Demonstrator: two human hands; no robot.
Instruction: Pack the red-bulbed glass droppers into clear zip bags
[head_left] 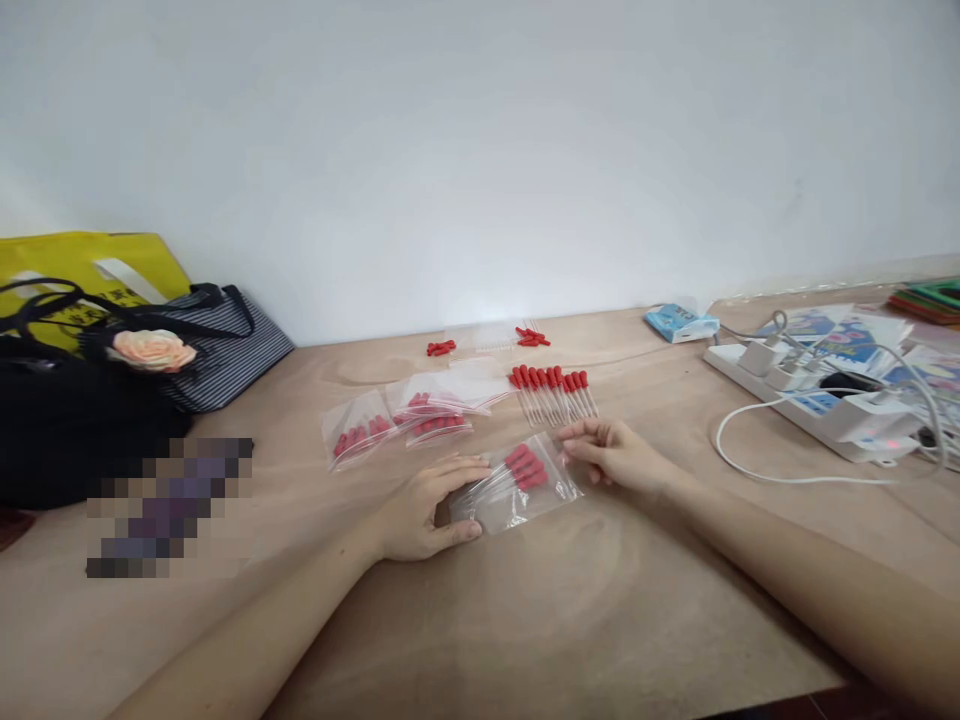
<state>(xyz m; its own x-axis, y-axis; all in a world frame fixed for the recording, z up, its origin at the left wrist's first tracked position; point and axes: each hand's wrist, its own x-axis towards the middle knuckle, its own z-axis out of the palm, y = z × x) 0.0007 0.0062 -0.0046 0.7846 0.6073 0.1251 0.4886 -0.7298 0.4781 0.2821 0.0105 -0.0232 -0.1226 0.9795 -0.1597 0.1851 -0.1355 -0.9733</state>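
Note:
A clear zip-lock bag (pixel 499 505) lies on the table in front of me. Inside it are several glass droppers with red rubber bulbs (pixel 529 468), the bulbs toward the right. Resting at the bag's left end, my left hand (pixel 431 508) has its fingers stretched out and its thumb apart along the near edge. My right hand (pixel 615 455) pinches the bag's right edge between thumb and fingers. Just beyond the bag, a row of loose droppers (pixel 555 395) lies side by side, red bulbs pointing away from me.
Filled bags of droppers (pixel 360 430) lie behind my left hand. Farther back are loose red bulbs (pixel 441 348) and clear bags. To the right sit a white power strip (pixel 810 400) with cables and a blue tissue pack (pixel 681 323). A striped bag (pixel 225 345) stands left.

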